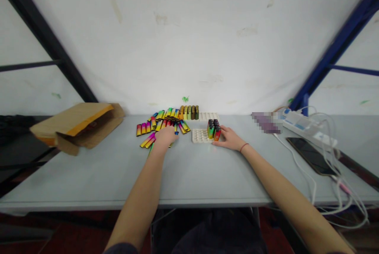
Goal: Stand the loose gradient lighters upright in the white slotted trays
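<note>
rainbow lighters (156,121) lie under the left hand (165,137) (grip hidden); the right hand (229,138), loosely spread, rests against the white tray (199,137), where a nudge could topple its upright lighters (213,128).

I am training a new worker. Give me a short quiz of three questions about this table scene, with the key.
1. True or false: the upright lighters by the right hand stand in a white tray.
2. Which hand rests on the loose lighters?
3. Fill in: the cardboard box lies to the ___ of the loose lighters.
Key: 1 true; 2 the left hand; 3 left.
</note>
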A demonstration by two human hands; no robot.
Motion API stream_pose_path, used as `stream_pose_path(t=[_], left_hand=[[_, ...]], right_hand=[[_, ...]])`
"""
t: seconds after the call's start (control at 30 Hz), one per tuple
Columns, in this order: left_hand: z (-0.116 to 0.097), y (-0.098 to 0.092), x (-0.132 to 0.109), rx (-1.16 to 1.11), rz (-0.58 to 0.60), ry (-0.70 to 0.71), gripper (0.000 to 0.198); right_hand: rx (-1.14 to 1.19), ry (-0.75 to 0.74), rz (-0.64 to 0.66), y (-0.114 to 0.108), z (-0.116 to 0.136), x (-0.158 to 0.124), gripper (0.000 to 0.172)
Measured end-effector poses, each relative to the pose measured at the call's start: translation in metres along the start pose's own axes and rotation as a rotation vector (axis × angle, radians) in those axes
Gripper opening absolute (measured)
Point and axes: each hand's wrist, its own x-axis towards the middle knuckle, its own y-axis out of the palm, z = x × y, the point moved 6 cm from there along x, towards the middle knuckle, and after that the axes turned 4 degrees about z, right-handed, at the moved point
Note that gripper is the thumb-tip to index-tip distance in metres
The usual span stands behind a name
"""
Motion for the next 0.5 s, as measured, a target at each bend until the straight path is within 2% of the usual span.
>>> stream_pose_path(t=[0.1, 0.2, 0.33, 0.5], left_hand=[[-0.003, -0.003, 0.005, -0.16, -0.092, 0.045, 0.013], [-0.005, -0.006, 0.009, -0.534, -0.178, 0.058, 0.007], [-0.013, 0.006, 0.013, -1.114, -0.082, 0.049, 0.019], [-0.032, 0.013, 0.011, -1.286, -0.037, 0.127, 0.022]], right_hand=[[-0.002, 0.012, 0.005, 0.0, 0.0, 0.0, 0.07], [0.001, 0.006, 0.005, 0.001, 0.0, 0.0, 0.069], [-0.006, 0.0, 0.004, 0.001, -0.001, 0.0, 0.068], [-0.001, -0.002, 0.004, 0.001, -0.002, 0.0, 0.07]])
